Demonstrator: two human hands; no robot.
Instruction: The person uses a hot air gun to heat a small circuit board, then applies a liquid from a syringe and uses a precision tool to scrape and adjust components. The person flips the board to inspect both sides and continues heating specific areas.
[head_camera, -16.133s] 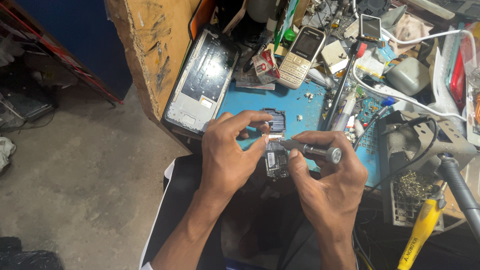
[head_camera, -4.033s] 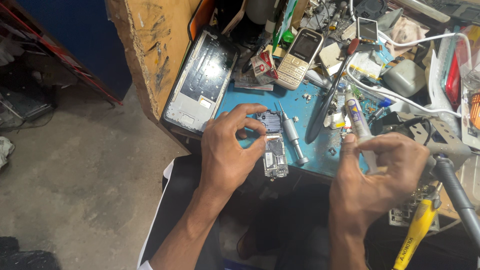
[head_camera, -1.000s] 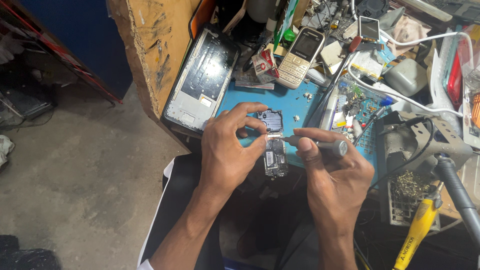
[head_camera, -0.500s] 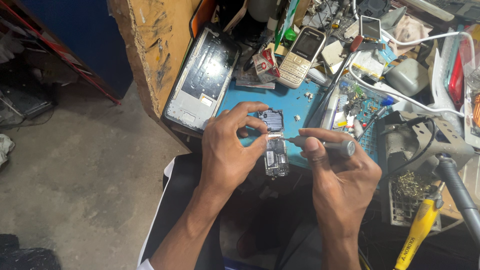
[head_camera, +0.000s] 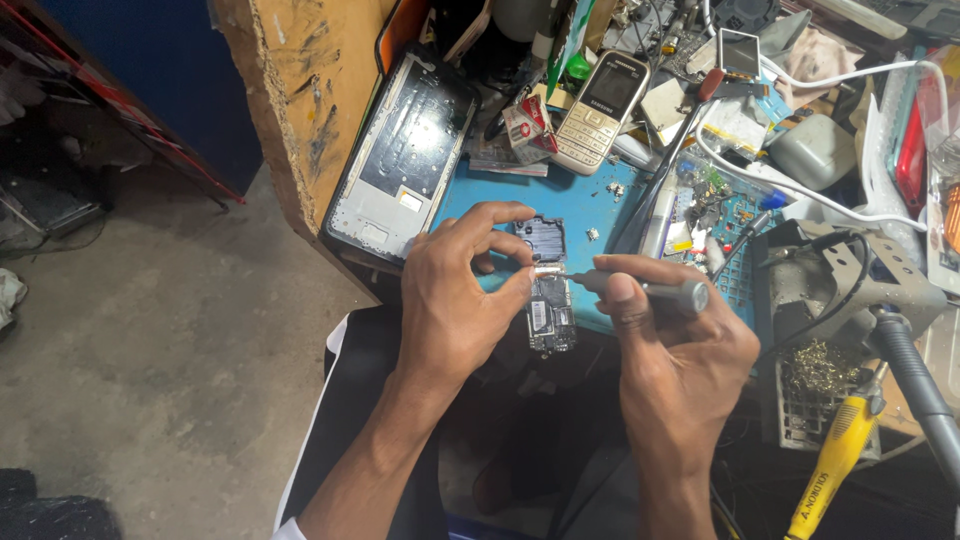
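A small opened phone body (head_camera: 548, 300) with its circuit board showing lies at the front edge of a blue work mat (head_camera: 580, 205). My left hand (head_camera: 462, 290) pinches its left side between thumb and fingers. In my right hand (head_camera: 680, 345) is a grey screwdriver (head_camera: 640, 290), held level, its tip touching the board close to my left fingertips. A few tiny screws lie on the mat beyond the phone.
A large phone frame (head_camera: 405, 160) leans against a wooden post (head_camera: 300, 90) at the left. A gold keypad phone (head_camera: 602, 100), a white cable (head_camera: 800, 185), small parts and tools crowd the back. A soldering stand (head_camera: 850, 290) and yellow tool (head_camera: 835, 460) sit at the right.
Four seconds ago the screwdriver lay on the mat and my right hand was off to the right. It now holds the screwdriver at the board. My left hand has kept its grip.
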